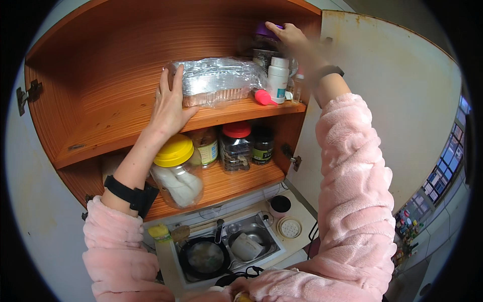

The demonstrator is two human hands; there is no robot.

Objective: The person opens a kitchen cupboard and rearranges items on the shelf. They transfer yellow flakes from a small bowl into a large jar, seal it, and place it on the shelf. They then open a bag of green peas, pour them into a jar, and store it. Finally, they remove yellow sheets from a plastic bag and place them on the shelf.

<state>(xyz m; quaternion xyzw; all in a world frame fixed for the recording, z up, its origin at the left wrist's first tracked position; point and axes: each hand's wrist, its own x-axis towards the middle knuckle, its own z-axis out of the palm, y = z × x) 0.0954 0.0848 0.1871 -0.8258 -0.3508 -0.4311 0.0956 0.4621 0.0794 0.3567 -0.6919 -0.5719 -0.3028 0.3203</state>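
Observation:
On the upper shelf of an open wooden cabinet, my left hand [168, 100] presses against the left end of a plastic-wrapped stack of foil trays [219, 81], fingers spread. My right hand [290, 34] reaches to the back right and rests on the purple lid [267, 30] of a dark jar; how firmly it grips is unclear. A white plastic bottle [278, 79] stands in front of that jar. A bright pink bulb-shaped item [264, 97] lies between the trays and the bottle, near the shelf edge.
The lower shelf holds a yellow-lidded jar [177, 177], a red-lidded jar [236, 147] and a black-lidded jar [262, 145]. The open cabinet door [381, 94] stands at right. Below are a sink [260, 236], a wok [205, 256] and a round white strainer [289, 227].

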